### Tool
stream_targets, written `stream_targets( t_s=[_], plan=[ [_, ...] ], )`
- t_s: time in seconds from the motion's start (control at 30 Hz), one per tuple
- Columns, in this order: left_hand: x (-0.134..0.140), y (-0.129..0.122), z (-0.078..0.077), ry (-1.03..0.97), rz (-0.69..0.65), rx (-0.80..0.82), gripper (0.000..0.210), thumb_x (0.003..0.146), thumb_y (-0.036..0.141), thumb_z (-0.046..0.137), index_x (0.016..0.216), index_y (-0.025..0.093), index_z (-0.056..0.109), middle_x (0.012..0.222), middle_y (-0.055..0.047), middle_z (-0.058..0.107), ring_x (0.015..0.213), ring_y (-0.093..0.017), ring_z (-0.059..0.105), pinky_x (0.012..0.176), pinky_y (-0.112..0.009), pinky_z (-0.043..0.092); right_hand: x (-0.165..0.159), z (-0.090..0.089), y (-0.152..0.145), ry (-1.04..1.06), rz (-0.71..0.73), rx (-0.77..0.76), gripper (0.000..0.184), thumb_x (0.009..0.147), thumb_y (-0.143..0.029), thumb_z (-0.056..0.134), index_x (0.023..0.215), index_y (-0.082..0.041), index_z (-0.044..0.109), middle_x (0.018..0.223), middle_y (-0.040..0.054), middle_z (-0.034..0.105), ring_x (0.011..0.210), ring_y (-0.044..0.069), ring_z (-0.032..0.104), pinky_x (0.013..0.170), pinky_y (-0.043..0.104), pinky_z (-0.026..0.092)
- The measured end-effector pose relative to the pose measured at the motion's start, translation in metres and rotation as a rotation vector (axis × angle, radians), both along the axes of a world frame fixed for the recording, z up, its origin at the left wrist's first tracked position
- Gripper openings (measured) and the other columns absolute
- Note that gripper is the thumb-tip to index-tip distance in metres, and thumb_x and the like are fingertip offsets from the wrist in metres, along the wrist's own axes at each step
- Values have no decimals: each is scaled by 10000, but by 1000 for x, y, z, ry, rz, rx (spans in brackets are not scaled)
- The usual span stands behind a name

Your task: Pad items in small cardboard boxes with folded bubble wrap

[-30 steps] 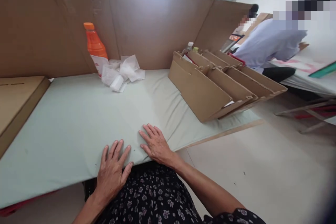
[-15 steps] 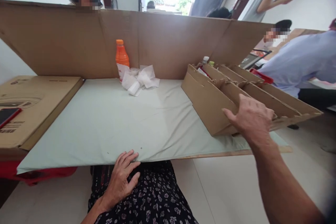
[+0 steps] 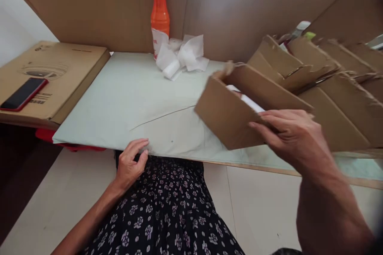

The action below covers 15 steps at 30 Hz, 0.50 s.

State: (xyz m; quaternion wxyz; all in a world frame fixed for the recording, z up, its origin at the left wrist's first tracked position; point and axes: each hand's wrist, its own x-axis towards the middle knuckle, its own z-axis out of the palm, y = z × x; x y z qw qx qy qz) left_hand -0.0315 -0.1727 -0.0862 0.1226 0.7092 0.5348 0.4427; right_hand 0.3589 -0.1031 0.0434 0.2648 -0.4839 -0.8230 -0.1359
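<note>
My right hand (image 3: 296, 139) grips the near right end of a narrow, open-topped cardboard box (image 3: 227, 115). White items (image 3: 251, 102) show inside it, but their kind is unclear. The box sits tilted at an angle over the cloth, apart from the other cardboard boxes (image 3: 338, 115) on the right. My left hand (image 3: 133, 161) holds nothing; its fingertips rest at the table's front edge, with thumb and fingers apart. Between the box and the back panel lie crumpled white tissues (image 3: 191, 53), beside an orange bottle (image 3: 160, 14).
A pale green cloth (image 3: 119, 91) covers the table. A flat cardboard carton (image 3: 72, 59) with a red-edged phone (image 3: 25, 93) on it stands at the left. A tall cardboard panel (image 3: 113, 12) closes off the back. Bottle tops (image 3: 302, 27) stick up among the boxes at the right.
My right hand has taken hold of one box and drawn it left, away from the other boxes. The view has tipped down. My left hand stays near the table edge.
</note>
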Motion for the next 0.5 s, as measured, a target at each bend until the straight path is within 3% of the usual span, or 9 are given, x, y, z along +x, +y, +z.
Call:
stream_targets(
  t_s=[0.13, 0.2, 0.27, 0.37, 0.5],
  plan=[
    [-5, 7, 5, -10, 167, -21, 270, 956, 232, 578, 1199, 168, 677, 1245, -123, 709, 1116, -228, 697, 967, -402, 588, -63, 8, 17, 29, 250, -25, 200, 993, -376, 628, 859, -261, 723, 903, -3, 780, 860, 221, 698, 881, 431, 472],
    [-6, 9, 4, -35, 233, -42, 332, 958, 258, 578, 1272, 170, 639, 1295, -129, 675, 1074, -219, 695, 935, -398, 593, -75, 11, 22, 83, 279, 9, 175, 976, -417, 655, 978, -262, 738, 1069, 23, 783, 1057, 260, 699, 995, 469, 462],
    [-8, 9, -1, -69, 280, -66, 371, 958, 283, 579, 1311, 171, 614, 1299, -131, 664, 1025, -209, 698, 881, -379, 603, -71, 6, 18, 202, 231, 45, 271, 965, -461, 660, 1138, -262, 721, 1245, 64, 741, 1199, 296, 659, 1064, 507, 447],
    [-10, 10, -9, -136, 311, -138, 379, 953, 312, 584, 1306, 178, 616, 1298, -134, 660, 1010, -213, 699, 730, -311, 606, -47, -25, 2, 444, 58, -46, 310, 968, -417, 651, 1238, -267, 683, 1259, 84, 731, 1165, 278, 682, 1023, 483, 513],
    [-7, 21, -12, -231, 294, -226, 397, 936, 320, 599, 1314, 202, 614, 1333, -132, 640, 1033, -223, 694, 661, -277, 596, -36, -89, -21, 612, -68, -409, 449, 934, -440, 665, 1332, -239, 610, 1184, 101, 747, 996, 250, 734, 844, 415, 609]
  ],
)
